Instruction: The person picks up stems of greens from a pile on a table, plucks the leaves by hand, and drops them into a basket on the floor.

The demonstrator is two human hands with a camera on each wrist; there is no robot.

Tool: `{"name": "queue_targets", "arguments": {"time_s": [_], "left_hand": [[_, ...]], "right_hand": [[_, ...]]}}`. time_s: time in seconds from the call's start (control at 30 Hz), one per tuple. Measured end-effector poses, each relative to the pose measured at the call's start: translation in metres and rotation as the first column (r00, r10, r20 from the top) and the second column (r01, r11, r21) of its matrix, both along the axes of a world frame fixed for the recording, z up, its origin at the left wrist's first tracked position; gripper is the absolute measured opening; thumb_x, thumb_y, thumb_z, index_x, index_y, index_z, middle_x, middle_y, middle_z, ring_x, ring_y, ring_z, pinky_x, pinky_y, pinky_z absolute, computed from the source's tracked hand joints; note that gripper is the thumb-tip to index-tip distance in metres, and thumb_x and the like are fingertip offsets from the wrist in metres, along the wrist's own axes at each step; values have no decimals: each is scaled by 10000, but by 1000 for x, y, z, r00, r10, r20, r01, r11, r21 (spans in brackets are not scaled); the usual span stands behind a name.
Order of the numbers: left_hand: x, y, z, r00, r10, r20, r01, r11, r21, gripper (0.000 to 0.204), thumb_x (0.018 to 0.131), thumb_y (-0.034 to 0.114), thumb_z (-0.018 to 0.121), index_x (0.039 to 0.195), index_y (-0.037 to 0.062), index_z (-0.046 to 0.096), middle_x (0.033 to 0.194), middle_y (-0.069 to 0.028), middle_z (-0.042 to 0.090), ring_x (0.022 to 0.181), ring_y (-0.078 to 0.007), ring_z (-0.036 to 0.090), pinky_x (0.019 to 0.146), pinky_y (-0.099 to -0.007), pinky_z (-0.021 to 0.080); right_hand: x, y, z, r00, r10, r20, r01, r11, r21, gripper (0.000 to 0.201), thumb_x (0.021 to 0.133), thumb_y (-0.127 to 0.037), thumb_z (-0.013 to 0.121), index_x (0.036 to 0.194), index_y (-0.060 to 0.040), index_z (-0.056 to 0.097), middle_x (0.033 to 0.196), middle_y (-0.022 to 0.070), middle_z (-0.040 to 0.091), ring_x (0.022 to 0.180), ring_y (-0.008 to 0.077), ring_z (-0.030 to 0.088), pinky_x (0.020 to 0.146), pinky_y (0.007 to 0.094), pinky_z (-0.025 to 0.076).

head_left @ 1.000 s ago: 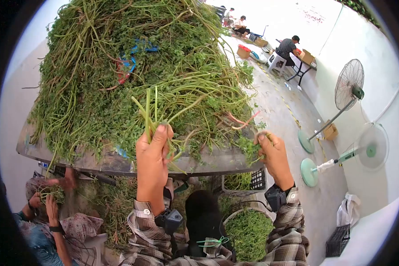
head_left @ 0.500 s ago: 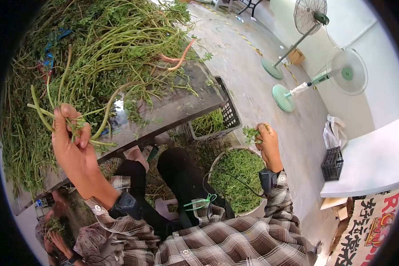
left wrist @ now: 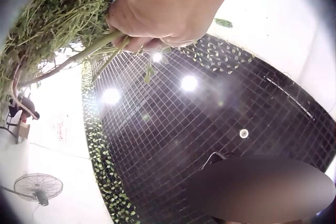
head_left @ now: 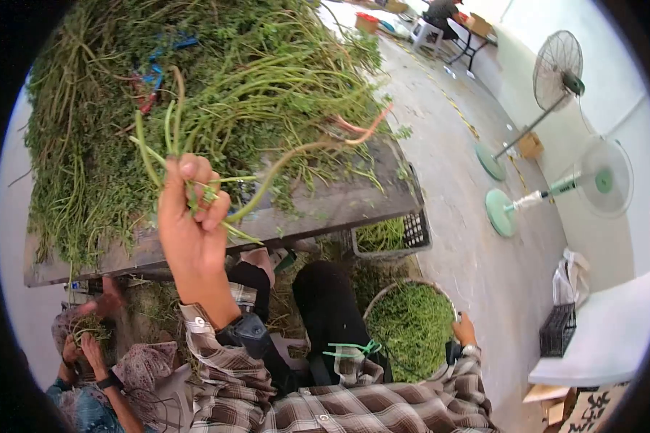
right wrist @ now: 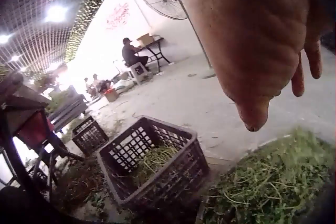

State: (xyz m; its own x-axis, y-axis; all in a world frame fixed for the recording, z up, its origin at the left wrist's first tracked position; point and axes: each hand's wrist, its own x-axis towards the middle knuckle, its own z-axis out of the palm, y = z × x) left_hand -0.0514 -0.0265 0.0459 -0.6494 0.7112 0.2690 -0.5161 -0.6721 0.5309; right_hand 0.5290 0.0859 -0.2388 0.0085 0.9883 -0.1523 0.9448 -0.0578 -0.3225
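My left hand (head_left: 195, 234) pinches several green stems (head_left: 143, 137) above the near edge of the table, with one long stem curving off to the right. Behind it lies a large heap of leafy stems (head_left: 267, 79). Down at the right, my right hand (head_left: 465, 329) is at the rim of a round tub filled with green sprigs (head_left: 409, 325). In the right wrist view that hand (right wrist: 257, 45) hangs over the sprigs (right wrist: 273, 182), fingers extended and apart, nothing seen in them. The left wrist view shows the left hand (left wrist: 163, 6) gripping a stem (left wrist: 84, 53).
A black crate (head_left: 391, 254) with stems stands under the table's right corner. Two standing fans (head_left: 500, 213) are at the right, near a black basket (head_left: 558, 330) and a white surface (head_left: 592, 346). Another person's hands (head_left: 92, 353) hold greens at the lower left.
The right hand has moved from beside the table down to the tub, and the small sprig it held no longer shows in it. The left hand still holds its stems. The head view has shifted.
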Motion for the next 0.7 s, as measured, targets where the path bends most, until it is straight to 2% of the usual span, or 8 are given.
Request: {"name": "queue_targets", "arguments": {"time_s": [0.1,0.17,0.2,0.27,0.33,0.47,0.57,0.7], "left_hand": [[7,0,4,995,74,72,-66,991,-113,208,960,231,405,823,78,442,674,39,322,506,-23,275,381,-155,250],[12,2,6,994,77,74,-69,992,-110,209,959,231,405,821,79,443,670,40,320,500,-23,274,382,-153,254],[13,2,6,995,57,86,-46,992,-122,210,959,231,405,820,80,445,666,40,318,494,-24,273,383,-152,258],[14,2,6,999,39,38,-34,991,-126,218,961,242,403,816,84,444,658,44,307,514,-21,269,388,-151,259],[17,2,7,999,-34,4,34,997,-64,238,965,258,390,800,94,440,653,46,295,538,-22,257,392,-153,254],[18,4,2,997,-61,-42,58,995,-80,247,941,304,443,802,100,452,705,43,415,524,-8,307,396,-150,258],[18,5,0,997,-61,-41,53,984,-170,241,933,319,463,808,113,468,722,58,430,521,4,306,407,-150,268],[21,6,3,997,-13,-71,-6,966,-259,263,956,300,411,787,102,453,673,51,346,515,-21,254,389,-168,240]], "right_hand": [[-26,7,17,992,117,50,-120,990,75,259,786,-222,528,912,-5,594,910,247,577,894,422,514,773,456,412],[-59,29,32,987,159,-18,-157,985,69,297,790,-201,574,978,27,610,887,174,634,791,271,618,693,344,488],[-78,38,44,984,178,-27,-175,981,78,297,790,-201,574,978,27,610,887,174,634,791,271,618,693,344,488],[-145,44,99,828,119,-548,-162,986,-31,232,836,-174,525,943,17,600,816,136,630,620,202,578,607,297,468],[-211,36,152,716,217,-663,-254,966,41,208,866,-133,497,958,19,605,751,60,614,578,82,538,541,216,436],[-304,13,209,454,266,-850,-468,883,27,198,889,-99,457,953,-5,618,770,41,613,618,61,540,560,196,438],[-353,-5,244,392,361,-846,-555,826,96,182,882,-80,460,956,-7,609,788,38,604,623,68,527,557,195,427],[-397,-12,270,191,654,-732,-567,682,462,155,836,-55,524,964,1,591,803,57,567,618,107,514,549,220,408]]}}
